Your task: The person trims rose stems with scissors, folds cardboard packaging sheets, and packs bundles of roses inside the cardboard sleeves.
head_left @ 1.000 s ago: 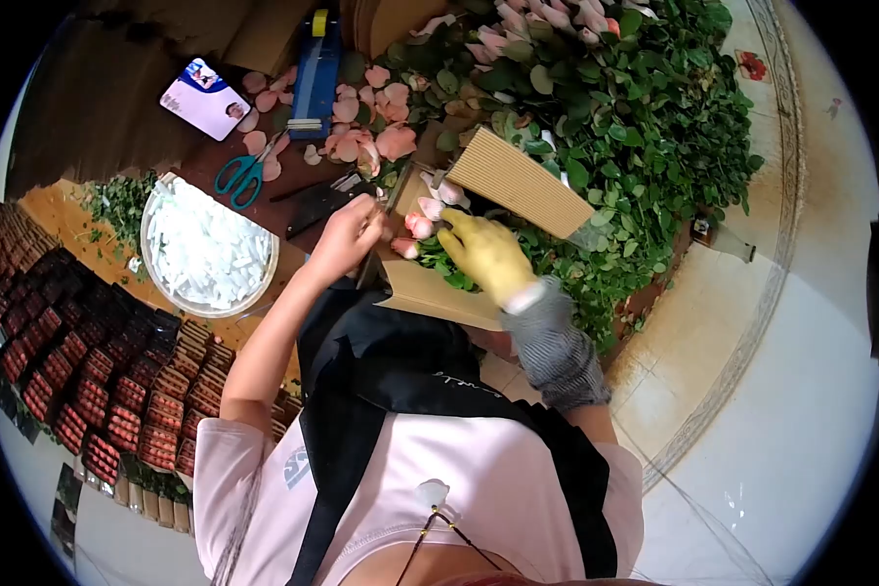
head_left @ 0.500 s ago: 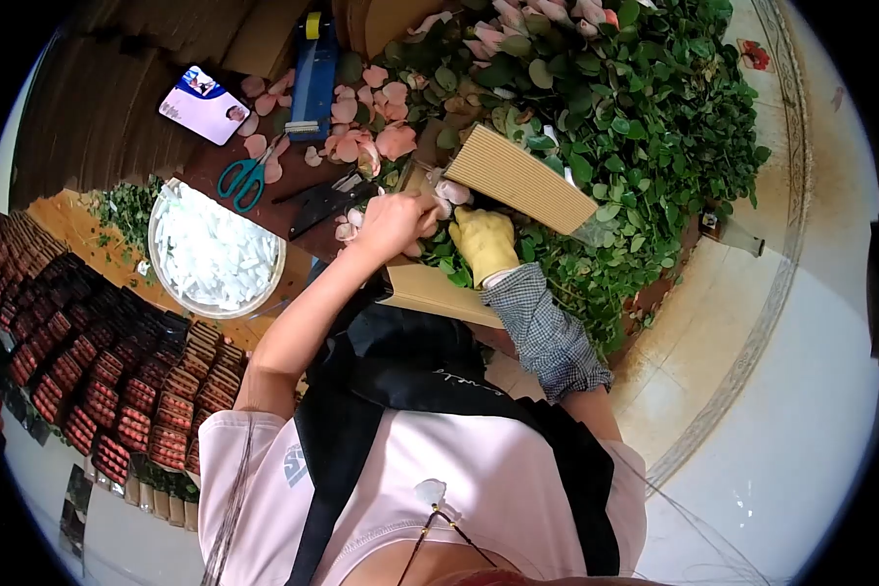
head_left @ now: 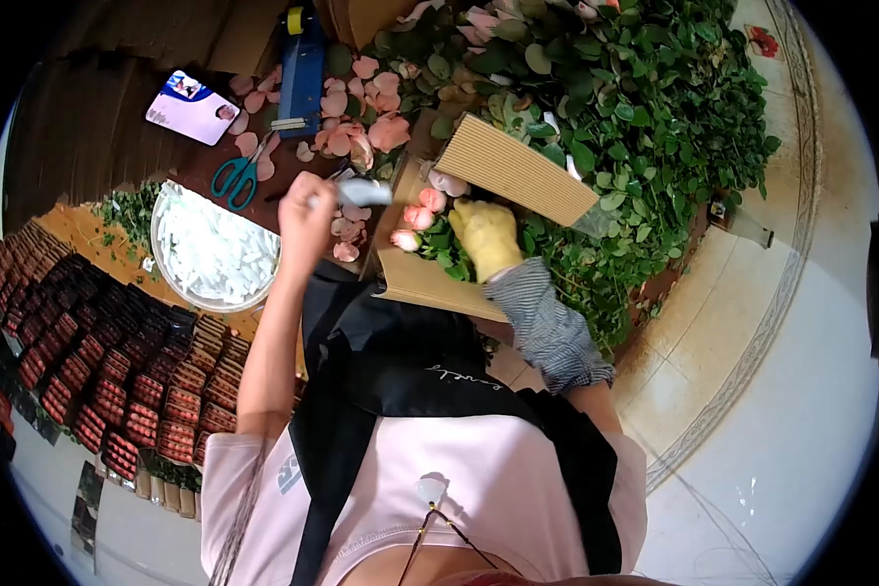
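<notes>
Pink roses [head_left: 420, 215] with green leaves [head_left: 447, 256] inside the open cardboard wrapper [head_left: 430, 283].

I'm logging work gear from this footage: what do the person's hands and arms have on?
The right hand wears a yellow glove, with a wrinkled grey oversleeve above. The left hand is ungloved, its arm in a short pale pink sleeve.

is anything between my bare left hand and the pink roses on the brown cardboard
Yes: the blurred white item in your bare left hand, some loose pink petals beneath, then the left edge of the brown cardboard before the pink roses.
</notes>
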`<action>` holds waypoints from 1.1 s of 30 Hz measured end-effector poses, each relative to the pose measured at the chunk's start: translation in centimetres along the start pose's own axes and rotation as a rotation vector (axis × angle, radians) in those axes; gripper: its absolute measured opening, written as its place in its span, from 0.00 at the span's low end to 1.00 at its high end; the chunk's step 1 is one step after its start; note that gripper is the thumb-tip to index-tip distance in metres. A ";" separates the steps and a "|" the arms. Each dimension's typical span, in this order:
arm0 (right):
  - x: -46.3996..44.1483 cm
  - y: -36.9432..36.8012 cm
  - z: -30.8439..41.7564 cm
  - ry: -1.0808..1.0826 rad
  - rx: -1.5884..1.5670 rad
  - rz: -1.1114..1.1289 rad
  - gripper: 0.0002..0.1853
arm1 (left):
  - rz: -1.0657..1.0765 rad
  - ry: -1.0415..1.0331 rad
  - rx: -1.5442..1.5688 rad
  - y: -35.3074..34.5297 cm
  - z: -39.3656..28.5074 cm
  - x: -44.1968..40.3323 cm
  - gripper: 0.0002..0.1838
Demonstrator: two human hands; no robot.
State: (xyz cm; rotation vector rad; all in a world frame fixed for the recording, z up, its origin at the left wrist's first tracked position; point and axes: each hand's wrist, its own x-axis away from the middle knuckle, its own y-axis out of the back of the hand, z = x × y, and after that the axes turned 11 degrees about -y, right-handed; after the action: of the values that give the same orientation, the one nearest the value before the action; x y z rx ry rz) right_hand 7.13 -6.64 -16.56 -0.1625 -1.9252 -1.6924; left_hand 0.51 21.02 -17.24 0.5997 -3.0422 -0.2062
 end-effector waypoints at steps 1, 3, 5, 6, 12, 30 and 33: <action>0.9 1.1 -0.5 0.092 -0.168 -0.141 0.13 | 0.117 -0.147 -0.053 0.0 -0.8 0.6 0.06; 2.8 4.5 0.2 0.090 -0.137 -0.161 0.13 | 0.226 -0.159 0.022 -0.3 0.2 1.4 0.05; 2.1 3.4 0.8 0.015 0.017 -0.042 0.13 | 0.507 0.210 -0.119 -0.9 1.5 0.9 0.08; 0.9 0.8 0.3 -0.009 0.054 -0.068 0.12 | 0.531 0.098 -0.183 -2.9 0.5 -0.4 0.10; 1.3 2.4 1.3 0.024 0.112 -0.316 0.19 | 0.395 -0.298 -0.515 -10.2 0.1 -1.4 0.15; -0.4 0.9 0.2 -0.013 -0.104 -0.414 0.13 | 0.600 0.147 0.007 -4.2 0.1 -1.1 0.13; 0.5 1.4 0.4 -0.178 -0.052 -0.082 0.15 | 0.622 -0.135 -0.365 -8.5 -1.7 -1.5 0.23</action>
State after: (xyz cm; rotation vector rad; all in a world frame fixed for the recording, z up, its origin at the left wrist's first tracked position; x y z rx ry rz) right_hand 7.18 -6.12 -15.16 -0.2651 -2.0424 -1.8374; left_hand 5.21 13.63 -16.69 -0.3904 -3.0102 -0.7639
